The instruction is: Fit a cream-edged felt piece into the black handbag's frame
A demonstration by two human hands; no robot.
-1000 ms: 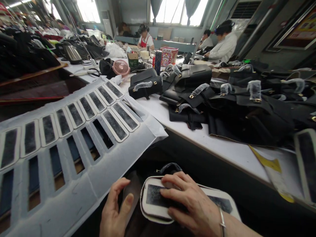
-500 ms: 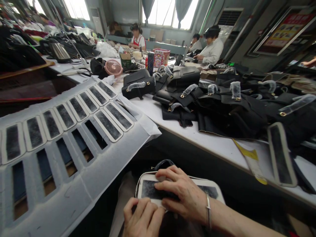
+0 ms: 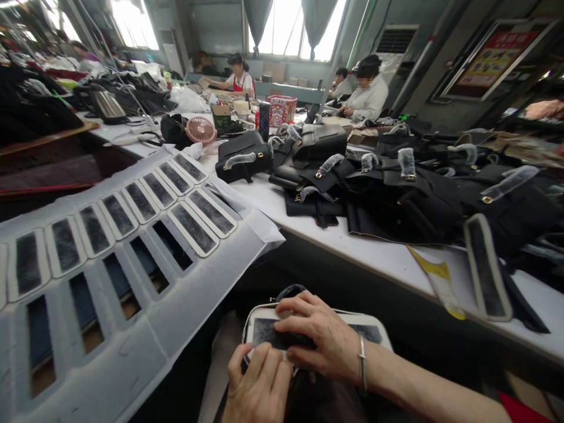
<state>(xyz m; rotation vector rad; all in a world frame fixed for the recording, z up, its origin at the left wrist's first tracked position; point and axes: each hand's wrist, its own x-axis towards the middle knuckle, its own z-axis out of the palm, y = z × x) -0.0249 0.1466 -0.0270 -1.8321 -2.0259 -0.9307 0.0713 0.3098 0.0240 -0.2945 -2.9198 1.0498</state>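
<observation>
The left hand [image 3: 259, 385], which a second ago lay open beside the white-edged strip [image 3: 308, 329], has come in over its near left end, so both hands now work the same piece in the lap. Its fingers [image 3: 264, 367] are bent and close together, tips pressing the strip's white border. The right hand [image 3: 319, 341] lies flat across the dark middle, fingers [image 3: 293, 308] slightly spread and pressing down. The strip sits under both sets of fingertips, below the table [image 3: 379, 258] edge, with a backing sheet [image 3: 145, 317] of more strips left of the fingers.
</observation>
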